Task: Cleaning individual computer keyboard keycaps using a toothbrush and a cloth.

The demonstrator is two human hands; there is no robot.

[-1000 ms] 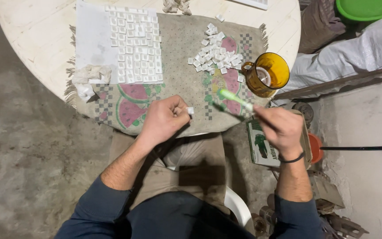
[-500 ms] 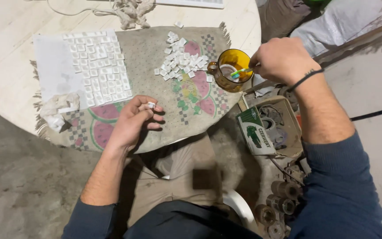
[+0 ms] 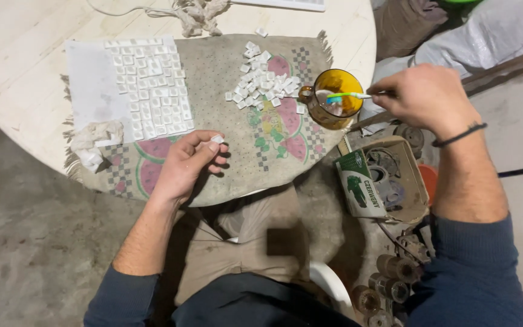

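Observation:
My left hand (image 3: 189, 162) pinches a small white square tile (image 3: 217, 139) over the patterned cloth (image 3: 225, 157). My right hand (image 3: 425, 97) grips the handle of a toothbrush (image 3: 346, 95) whose head dips into an amber glass mug (image 3: 332, 100) at the table's right edge. A loose heap of white tiles (image 3: 263, 82) lies on the cloth left of the mug. Rows of tiles (image 3: 149, 85) are laid out in a grid on a white sheet (image 3: 92, 91) at the left.
A crumpled rag (image 3: 95, 142) lies at the sheet's lower corner. A round pale table (image 3: 19, 54) carries everything. On the floor at the right stands an open cardboard box (image 3: 388, 181) of parts, with several jars (image 3: 382, 284) below it.
My right hand carried the toothbrush from above the cloth to the mug and dipped its head in. My left hand stayed put, still pinching the tile.

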